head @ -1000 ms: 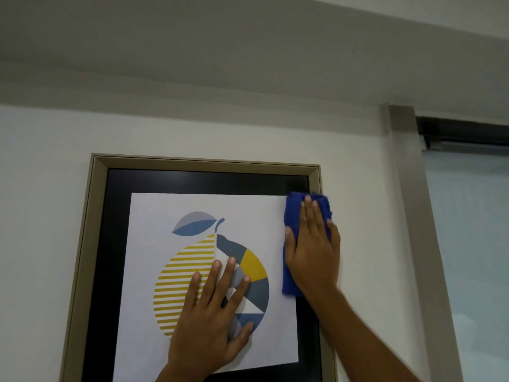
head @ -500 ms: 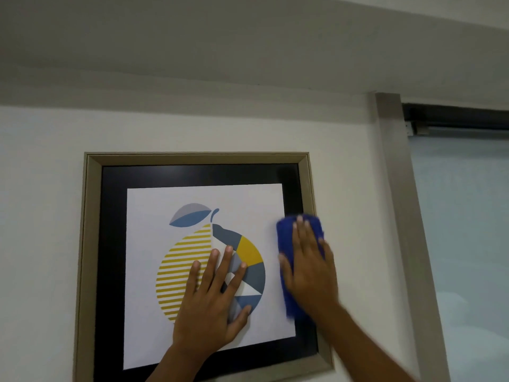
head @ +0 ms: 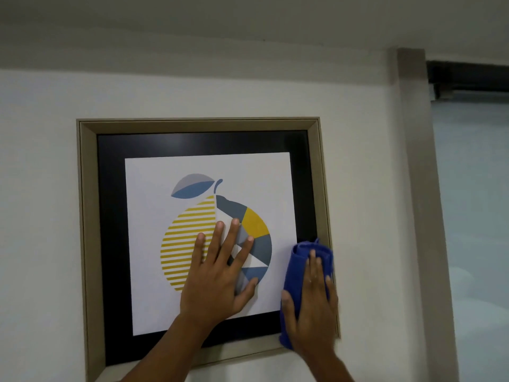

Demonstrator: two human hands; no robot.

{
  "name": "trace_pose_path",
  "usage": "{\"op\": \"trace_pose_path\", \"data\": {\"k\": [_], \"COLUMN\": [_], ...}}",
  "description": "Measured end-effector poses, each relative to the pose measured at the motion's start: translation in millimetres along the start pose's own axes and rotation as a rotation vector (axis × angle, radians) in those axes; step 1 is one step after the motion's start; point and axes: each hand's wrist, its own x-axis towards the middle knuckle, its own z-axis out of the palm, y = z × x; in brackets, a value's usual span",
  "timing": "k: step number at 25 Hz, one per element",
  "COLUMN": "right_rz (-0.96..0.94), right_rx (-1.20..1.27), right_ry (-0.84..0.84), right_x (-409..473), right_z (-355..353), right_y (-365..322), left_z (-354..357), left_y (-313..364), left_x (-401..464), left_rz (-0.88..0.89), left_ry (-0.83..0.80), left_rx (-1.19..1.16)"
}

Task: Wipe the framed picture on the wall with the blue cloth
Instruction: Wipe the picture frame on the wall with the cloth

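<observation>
A framed picture (head: 88, 216) hangs on the white wall, with a beige frame, a black mat and a print of a yellow and blue-grey fruit. My left hand (head: 220, 277) lies flat on the glass over the fruit, fingers spread. My right hand (head: 311, 307) presses a folded blue cloth (head: 298, 257) against the picture's lower right corner, over the black mat and the frame's right edge. The cloth shows above and left of my fingers.
A beige vertical post (head: 418, 188) runs down the wall to the right of the picture. Beyond it is a pale frosted pane (head: 479, 216) under a dark rail (head: 468, 78). The ceiling is close above.
My right hand has slid the blue cloth down the picture's right side, from the upper right corner to the lower right. My left hand has stayed flat on the print.
</observation>
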Motion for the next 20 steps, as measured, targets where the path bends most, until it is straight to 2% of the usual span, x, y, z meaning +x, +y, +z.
{"op": "trace_pose_path", "data": {"k": [2,4,8,12,14,17,20], "right_rz": [0.099,0.116,-0.017,-0.061,-0.084,-0.180,-0.264], "right_rx": [-0.010,-0.032,-0.136,-0.269,-0.250,-0.219,-0.250], "right_ry": [0.016,0.010,-0.051,-0.094,-0.143,-0.074,0.014], "right_x": [-10,-5,-8,1,13,74,191], "right_z": [7,11,2,-21,-26,-30,-45], "right_y": [-16,-39,-21,15,15,1,-24], "left_z": [0,1,-1,-5,-6,-1,-1], "left_y": [2,2,-1,-1,0,-2,-1], "left_x": [1,2,-1,0,1,-1,-1], "left_rz": [-0.004,-0.004,0.006,0.000,0.003,0.006,0.008], "left_ry": [-0.004,0.002,-0.022,-0.029,-0.036,-0.021,-0.015], "left_rx": [-0.005,-0.011,-0.002,0.005,0.000,-0.017,-0.029]}}
